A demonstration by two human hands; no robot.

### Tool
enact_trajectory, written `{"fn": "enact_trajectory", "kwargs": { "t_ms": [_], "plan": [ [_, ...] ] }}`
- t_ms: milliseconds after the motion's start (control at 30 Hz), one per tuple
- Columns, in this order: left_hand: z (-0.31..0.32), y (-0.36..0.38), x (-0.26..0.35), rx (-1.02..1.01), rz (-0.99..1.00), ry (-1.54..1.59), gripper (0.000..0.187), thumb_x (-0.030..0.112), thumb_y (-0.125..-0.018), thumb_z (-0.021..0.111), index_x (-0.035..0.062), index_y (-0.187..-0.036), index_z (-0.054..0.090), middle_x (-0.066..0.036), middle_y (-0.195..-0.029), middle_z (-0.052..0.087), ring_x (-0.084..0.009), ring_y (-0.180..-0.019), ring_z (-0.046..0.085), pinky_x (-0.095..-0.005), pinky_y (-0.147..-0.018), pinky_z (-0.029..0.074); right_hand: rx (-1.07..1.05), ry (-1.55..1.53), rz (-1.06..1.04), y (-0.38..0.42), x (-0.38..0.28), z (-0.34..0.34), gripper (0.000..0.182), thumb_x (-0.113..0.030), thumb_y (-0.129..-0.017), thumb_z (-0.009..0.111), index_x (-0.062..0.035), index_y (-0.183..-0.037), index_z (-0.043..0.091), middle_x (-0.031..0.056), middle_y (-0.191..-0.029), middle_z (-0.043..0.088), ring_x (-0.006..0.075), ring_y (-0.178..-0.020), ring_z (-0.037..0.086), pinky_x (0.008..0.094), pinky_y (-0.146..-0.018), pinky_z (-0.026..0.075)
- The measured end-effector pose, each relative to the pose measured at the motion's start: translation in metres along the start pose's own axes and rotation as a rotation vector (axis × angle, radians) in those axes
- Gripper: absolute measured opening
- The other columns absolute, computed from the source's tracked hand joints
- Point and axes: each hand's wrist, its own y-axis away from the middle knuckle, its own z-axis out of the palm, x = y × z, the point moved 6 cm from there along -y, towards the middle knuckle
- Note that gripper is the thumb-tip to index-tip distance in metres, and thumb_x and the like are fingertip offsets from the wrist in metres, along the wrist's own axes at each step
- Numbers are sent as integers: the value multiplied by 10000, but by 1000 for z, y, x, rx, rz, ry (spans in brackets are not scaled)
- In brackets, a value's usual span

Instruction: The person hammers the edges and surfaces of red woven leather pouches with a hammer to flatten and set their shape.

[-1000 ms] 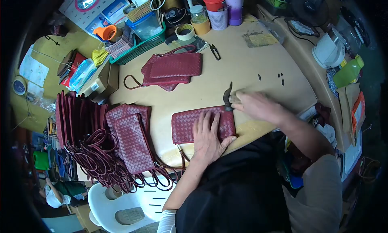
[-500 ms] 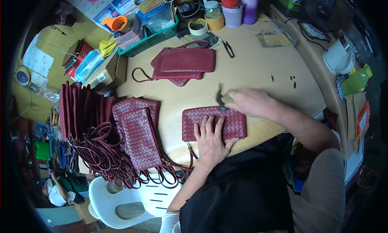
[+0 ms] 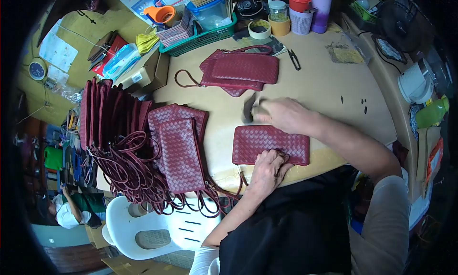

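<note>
A dark red woven wristlet pouch [image 3: 253, 144] lies flat near the table's front edge, its strap [image 3: 242, 177] hanging at the lower left. My left hand [image 3: 269, 172] is on the pouch's lower edge, fingers curled and bunched against it. Just above the pouch's top edge, my right hand [image 3: 284, 114] is closed around a hammer [image 3: 248, 108], whose dark head is smeared by motion. To the left, more woven pouches [image 3: 179, 151] lie overlapped, beside a row of upright pouches [image 3: 112, 113] with a tangle of straps.
Several pouches [image 3: 243, 70] are stacked toward the back. Small black clippers [image 3: 294, 59], a tape roll [image 3: 259, 29] and a green basket [image 3: 200, 39] stand behind them. A white chair [image 3: 143, 227] is at the lower left. Another person [image 3: 71, 210] is in the far left background.
My left hand has drawn from flat on the pouch's middle to its lower edge, fingers now curled. The hammer has shifted left off the pouch's top edge. The whole view has shifted.
</note>
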Motion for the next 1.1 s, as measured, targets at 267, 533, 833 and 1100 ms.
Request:
{"fn": "enact_trajectory", "kwargs": {
  "t_ms": [267, 533, 833, 1100],
  "plan": [
    [0, -4, -1, -36, -31, 4, 269, 140, -717, 817, 31, -918, 676, -114, -893, 580, -301, -819, 534, -386, -734, 442, 40, -87, -169, -36, -23, 27, 377, -397, -948, 531, -38, -1010, 627, 227, -919, 667, 395, -891, 648, 496, -799, 495],
    [-1, -5, -2, -22, -38, 56, 292, 111, -687, 827, 17, -910, 664, -120, -890, 596, -309, -832, 559, -389, -748, 458, 162, -31, -24, 18, 14, -20, 386, -366, -944, 556, -20, -1107, 608, 251, -1000, 664, 388, -963, 648, 485, -852, 493],
    [-1, -5, -1, -9, 5, 45, 266, 138, -727, 797, 30, -910, 636, -110, -887, 541, -305, -827, 527, -402, -722, 438, 503, -131, 171, 129, 85, -19, 393, -364, -943, 574, -7, -1106, 594, 271, -984, 647, 435, -959, 623, 478, -840, 481],
    [3, -2, -2, -60, 8, -44, 316, 169, -725, 807, 36, -954, 636, -117, -946, 568, -316, -870, 529, -395, -779, 443, 222, -58, 350, 134, 79, -9, 408, -352, -950, 562, 20, -1118, 564, 280, -948, 637, 451, -942, 612, 480, -835, 475]
  ]
}}
